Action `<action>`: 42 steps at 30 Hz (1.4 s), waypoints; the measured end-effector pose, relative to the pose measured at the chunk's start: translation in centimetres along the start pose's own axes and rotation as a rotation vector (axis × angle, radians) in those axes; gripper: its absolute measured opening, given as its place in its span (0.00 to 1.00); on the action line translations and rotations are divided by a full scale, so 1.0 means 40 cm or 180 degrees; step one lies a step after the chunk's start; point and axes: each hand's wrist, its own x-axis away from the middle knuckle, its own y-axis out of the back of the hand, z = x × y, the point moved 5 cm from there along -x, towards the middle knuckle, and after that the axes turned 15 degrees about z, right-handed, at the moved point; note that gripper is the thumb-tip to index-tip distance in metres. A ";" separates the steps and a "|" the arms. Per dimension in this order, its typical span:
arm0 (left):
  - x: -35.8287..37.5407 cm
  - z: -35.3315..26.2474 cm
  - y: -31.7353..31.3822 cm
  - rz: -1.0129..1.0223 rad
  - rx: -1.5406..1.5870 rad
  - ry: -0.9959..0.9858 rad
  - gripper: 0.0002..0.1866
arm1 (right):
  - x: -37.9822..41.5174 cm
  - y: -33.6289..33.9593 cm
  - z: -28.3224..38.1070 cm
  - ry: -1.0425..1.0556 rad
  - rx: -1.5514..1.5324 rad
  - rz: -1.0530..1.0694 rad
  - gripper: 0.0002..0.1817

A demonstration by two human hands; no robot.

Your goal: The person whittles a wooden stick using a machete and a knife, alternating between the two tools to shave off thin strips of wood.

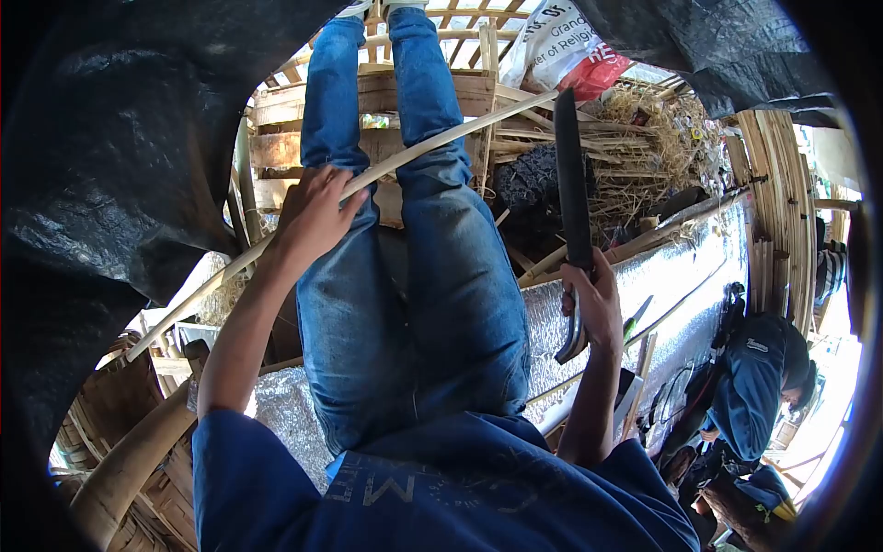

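A long, pale bamboo strip (pixel 460 131) slants across my outstretched legs (pixel 418 248), from low on the left up to the far right. Near its middle, above one knee, my left hand (pixel 324 210) is closed around it. My right hand (pixel 596 299) grips a machete (pixel 571 175) by its handle, with the dark blade pointing away from me. The blade's tip is close to the strip's far end. The machete's curved handle end shows below my fist.
Silver foil sheeting (pixel 694 253) covers the surface beside my legs. Straw (pixel 667 152) and a printed sack (pixel 561 46) lie beyond. Bamboo slats (pixel 777 216) stand at right, near another person (pixel 754 386). Black plastic (pixel 101 175) hangs at left, above a thick pole (pixel 129 469).
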 end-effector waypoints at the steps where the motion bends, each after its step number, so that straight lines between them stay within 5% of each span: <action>1: 0.018 0.010 -0.005 -0.0016 -0.0024 -0.0014 0.15 | -0.009 -0.012 -0.003 0.0103 -0.0072 0.0092 0.08; 7: 0.060 0.004 -0.011 -0.0465 0.0169 -0.0288 0.13 | -0.023 -0.078 0.039 -0.0097 0.0667 0.0350 0.15; 17: 0.153 -0.015 0.027 0.0464 0.1210 0.0227 0.12 | -0.050 -0.116 0.048 0.0433 0.1836 0.0421 0.24; 23: 0.356 -0.079 0.034 0.0554 0.0635 0.0404 0.14 | -0.043 -0.093 0.036 0.0692 0.2328 0.0381 0.26; 28: 0.522 -0.154 0.031 0.0480 0.0675 0.0782 0.16 | -0.034 -0.063 -0.015 0.0644 0.2878 0.0775 0.22; 33: 0.616 -0.249 0.005 0.0951 0.0770 0.0802 0.15 | 0.010 -0.050 -0.050 -0.0211 0.2864 0.1362 0.18; 42: 0.597 -0.218 -0.062 0.1359 0.1639 0.1097 0.07 | 0.004 -0.018 -0.145 -0.0173 0.2670 0.1017 0.11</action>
